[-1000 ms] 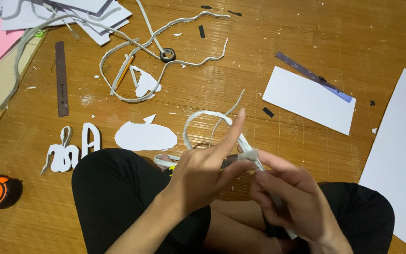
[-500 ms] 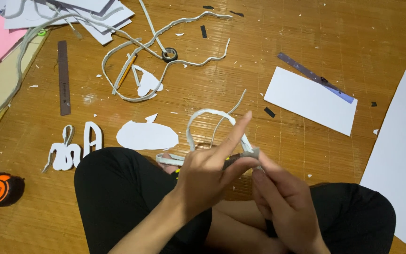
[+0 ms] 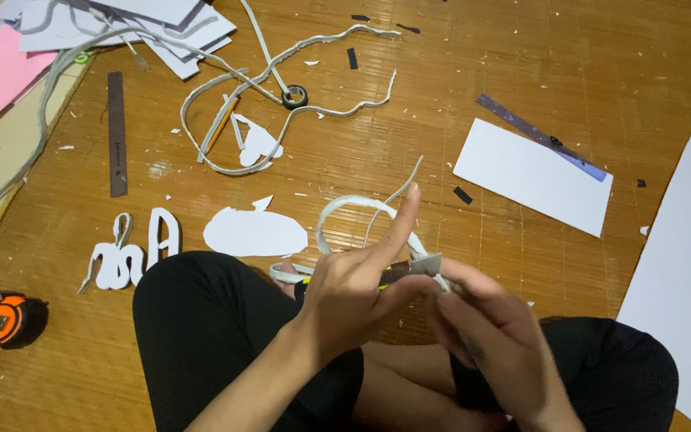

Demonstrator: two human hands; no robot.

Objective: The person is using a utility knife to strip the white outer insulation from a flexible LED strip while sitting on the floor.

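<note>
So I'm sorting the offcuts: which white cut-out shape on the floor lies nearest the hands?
The rounded white blob cut-out, just left of the left hand. The letter-like cut-outs lie farther left, and the small pointed one sits up among the strips.

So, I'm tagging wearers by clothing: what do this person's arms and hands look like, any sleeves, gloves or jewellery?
Both are bare: the left hand and right hand show no gloves, rings or watch, and the left forearm has no sleeve. The right forearm is mostly out of frame. The only clothing in view is black trousers on crossed legs.
</note>
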